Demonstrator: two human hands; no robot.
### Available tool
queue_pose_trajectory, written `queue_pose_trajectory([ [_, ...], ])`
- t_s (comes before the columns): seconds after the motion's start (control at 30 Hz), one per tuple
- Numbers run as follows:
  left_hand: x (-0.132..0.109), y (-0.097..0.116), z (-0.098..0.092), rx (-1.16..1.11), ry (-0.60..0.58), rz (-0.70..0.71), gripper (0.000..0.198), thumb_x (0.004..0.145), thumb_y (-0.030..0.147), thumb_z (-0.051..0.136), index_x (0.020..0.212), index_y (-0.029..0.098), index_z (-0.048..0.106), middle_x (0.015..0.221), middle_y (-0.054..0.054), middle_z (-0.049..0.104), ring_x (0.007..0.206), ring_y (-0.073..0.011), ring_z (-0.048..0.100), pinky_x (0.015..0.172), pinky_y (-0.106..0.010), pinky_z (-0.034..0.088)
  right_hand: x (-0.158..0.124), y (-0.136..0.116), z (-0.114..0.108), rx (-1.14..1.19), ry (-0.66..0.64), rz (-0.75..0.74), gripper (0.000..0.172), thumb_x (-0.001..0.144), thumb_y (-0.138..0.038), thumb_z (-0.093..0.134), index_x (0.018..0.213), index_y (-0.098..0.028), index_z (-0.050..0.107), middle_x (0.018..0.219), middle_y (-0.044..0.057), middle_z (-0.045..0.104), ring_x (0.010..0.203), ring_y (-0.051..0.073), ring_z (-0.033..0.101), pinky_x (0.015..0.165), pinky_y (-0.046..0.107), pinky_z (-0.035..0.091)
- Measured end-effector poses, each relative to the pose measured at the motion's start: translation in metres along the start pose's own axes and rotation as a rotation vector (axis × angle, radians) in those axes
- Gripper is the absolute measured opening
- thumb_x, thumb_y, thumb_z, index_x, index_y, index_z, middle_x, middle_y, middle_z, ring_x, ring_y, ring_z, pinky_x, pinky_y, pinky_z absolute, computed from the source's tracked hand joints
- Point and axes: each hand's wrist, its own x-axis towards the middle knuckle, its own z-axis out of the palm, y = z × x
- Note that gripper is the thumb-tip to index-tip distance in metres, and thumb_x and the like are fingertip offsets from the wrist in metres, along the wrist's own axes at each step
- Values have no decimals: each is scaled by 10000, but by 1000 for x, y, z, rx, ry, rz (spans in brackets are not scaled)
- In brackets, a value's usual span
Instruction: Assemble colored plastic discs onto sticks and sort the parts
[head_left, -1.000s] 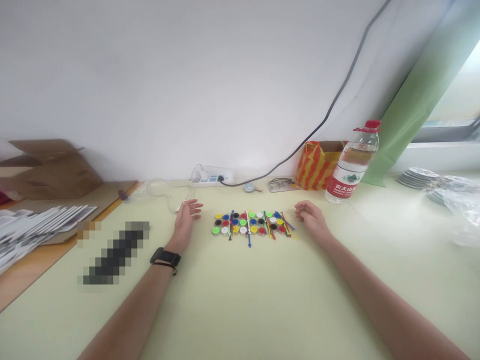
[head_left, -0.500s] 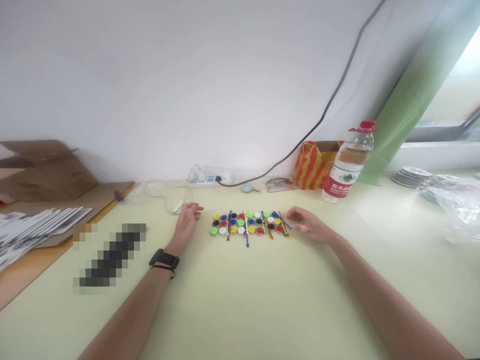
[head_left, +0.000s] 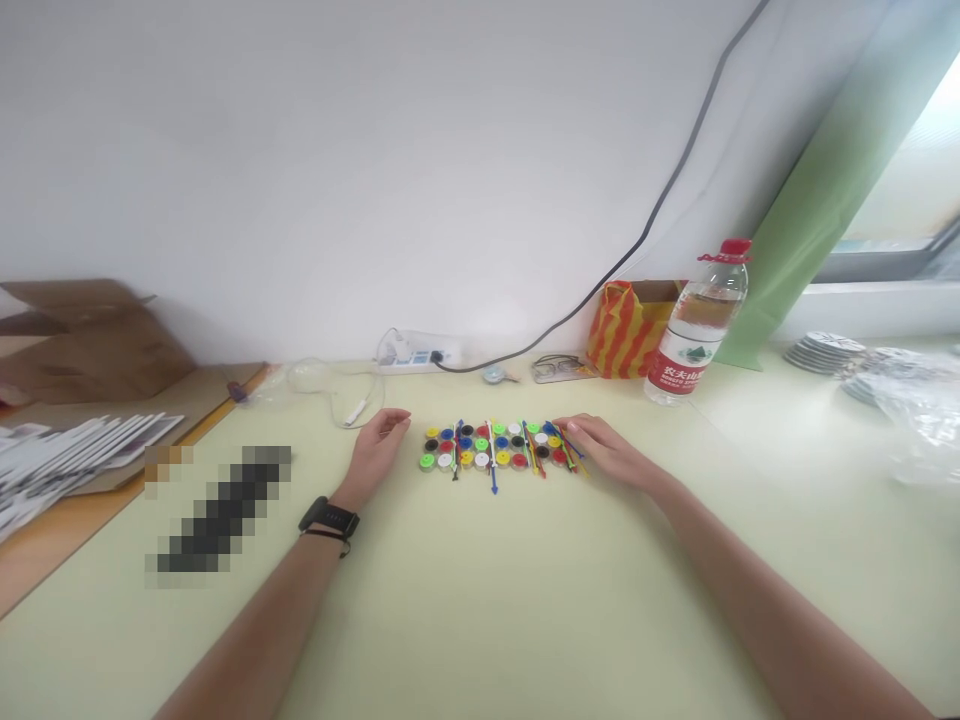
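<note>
Three rows of small round plastic pieces (head_left: 482, 461) with coloured tops lie on the table in front of me. Thin plastic arrows (head_left: 493, 460) in several colours lie across them, the right-hand ones bunched and slanting. At the right end my right hand (head_left: 606, 450) has thumb and forefinger closed together on the upper end of a slanted plastic arrow (head_left: 570, 442); its fingers partly cover the bunch. Left of the rows, apart from them, my left hand (head_left: 377, 448) rests with loosely bent fingers and nothing visible in it.
Behind the rows are a power strip (head_left: 420, 355), glasses (head_left: 556, 368), a striped bag (head_left: 619, 335) and a tall water bottle (head_left: 694, 330). Stacked discs (head_left: 825, 352) and clear plastic wrap (head_left: 926, 425) lie right. On the left are a cardboard box (head_left: 97, 340) and flat white pieces (head_left: 97, 450).
My right hand has moved left, its fingertips reaching the slanted arrows. My left hand's fingers have bent inward slightly. The round pieces stay in place.
</note>
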Motion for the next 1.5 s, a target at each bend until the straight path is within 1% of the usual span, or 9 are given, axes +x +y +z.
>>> queue_pose_trajectory([
  [0.43, -2, 1, -1, 14, -17, -2, 378, 822, 520, 710, 1034, 207, 711, 1074, -86, 724, 1021, -269, 655, 974, -424, 489, 3, -4, 4, 49, 49, 76, 514, 1042, -564, 362, 1235, -275, 741, 1249, 71, 703, 1263, 290, 571, 1144, 450, 377],
  [0.63, -2, 2, -1, 20, -26, 9, 372, 825, 517, 704, 1033, 208, 707, 1062, -80, 722, 1018, -268, 656, 974, -425, 489, 1, -5, 1, 184, 95, 162, 502, 1027, -586, 395, 1151, -276, 770, 1290, 65, 715, 1280, 290, 597, 1122, 453, 419],
  [0.83, -1, 1, 0, 25, -18, 16, 377, 814, 519, 706, 1024, 205, 712, 1053, -83, 728, 996, -268, 661, 958, -426, 498, 7, 8, 1, 348, 284, 179, 462, 912, -628, 591, 1023, -230, 797, 1249, 93, 741, 1258, 318, 617, 1126, 481, 423],
  [0.97, -2, 4, 1, 36, 10, 32, 367, 818, 515, 694, 1016, 206, 712, 1034, -84, 729, 971, -266, 666, 908, -410, 513, 9, 8, -5, 498, 444, 166, 430, 748, -569, 794, 973, -203, 772, 1091, 114, 769, 1099, 319, 679, 962, 451, 534],
  [1.07, -6, 14, 2, 54, 65, 60, 347, 841, 508, 667, 1025, 215, 698, 1053, -83, 719, 971, -260, 660, 841, -376, 516, 6, 1, -13, 535, 412, 153, 439, 715, -531, 824, 985, -204, 713, 1004, 93, 744, 903, 271, 709, 753, 379, 565],
  [1.2, -15, 42, 5, 136, 54, 179, 323, 880, 521, 620, 1001, 232, 695, 1027, -70, 726, 947, -253, 663, 748, -343, 512, -4, -11, -11, 321, 268, 86, 414, 809, -492, 727, 1127, -240, 644, 950, 50, 715, 681, 179, 636, 596, 314, 491],
  [1.33, -38, 84, 18, 166, -74, 308, 271, 918, 486, 600, 955, 240, 708, 921, -42, 734, 793, -217, 650, 681, -333, 497, -15, -20, 7, -124, 85, 63, 145, 869, -371, 638, 923, -253, 701, 755, 20, 691, 656, 181, 582, 604, 305, 422],
  [1.43, -67, 110, 37, 101, -242, 322, 229, 940, 446, 601, 975, 245, 704, 863, -30, 722, 739, -204, 632, 645, -328, 483, -19, -26, 18, -335, 86, 88, 92, 882, -308, 614, 885, -264, 696, 786, 32, 712, 698, 198, 598, 591, 296, 362],
  [1.5, -88, 118, 49, 35, -328, 297, 204, 939, 433, 614, 979, 252, 698, 835, -31, 711, 745, -208, 635, 616, -321, 469, -20, -28, 21, -386, 113, 98, 91, 893, -290, 601, 915, -272, 688, 803, 34, 719, 700, 200, 601, 583, 292, 334],
])
